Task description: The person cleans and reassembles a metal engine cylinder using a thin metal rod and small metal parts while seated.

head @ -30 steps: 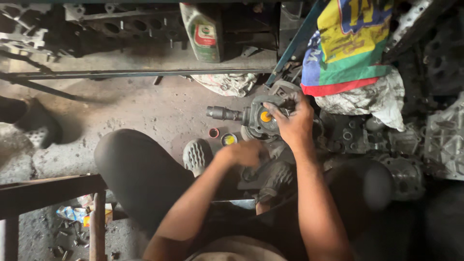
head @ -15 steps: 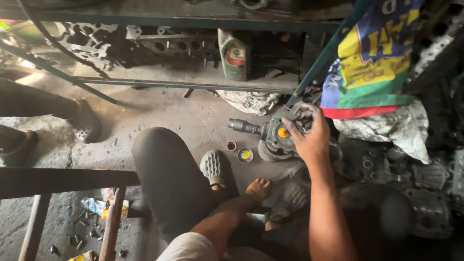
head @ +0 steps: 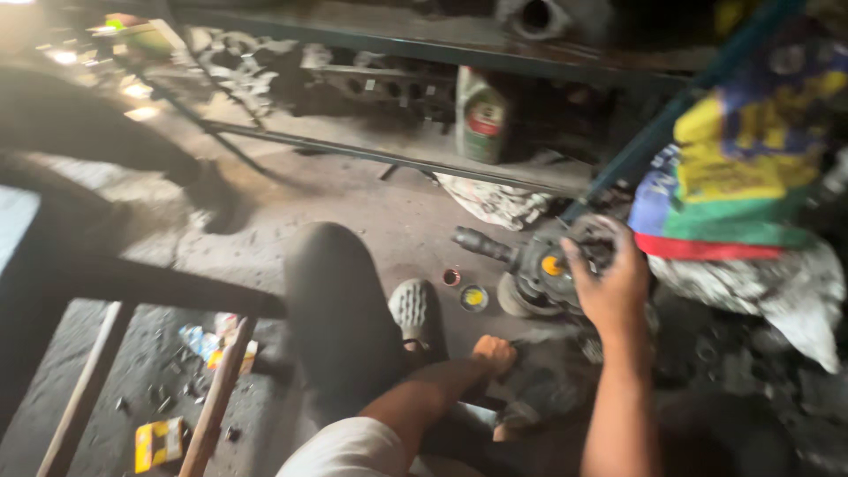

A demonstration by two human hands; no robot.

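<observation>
A small yellow box (head: 159, 442) lies on the floor at seven o'clock, beside a slanted frame leg (head: 221, 397). Near the middle are the person's bent knee (head: 340, 309) and grey shoe (head: 415, 309). Two little round caps (head: 451, 277) (head: 474, 298) sit on the floor just beside the shoe.

The left hand (head: 492, 353) rests low, curled against a dark lump (head: 539, 389). I cannot tell whether its fingers hold anything.

At three o'clock from the caps, the metal hub assembly (head: 534, 269) sits on the floor, its shaft pointing to nine o'clock. The right hand (head: 609, 287) has its fingers wrapped over the rim. This looks like steadying or turning the part, and shifting it would call for a firmer hold.

A green oil bottle (head: 481, 115) stands at twelve o'clock. A colourful sack (head: 733, 168) crowds the right side.
</observation>
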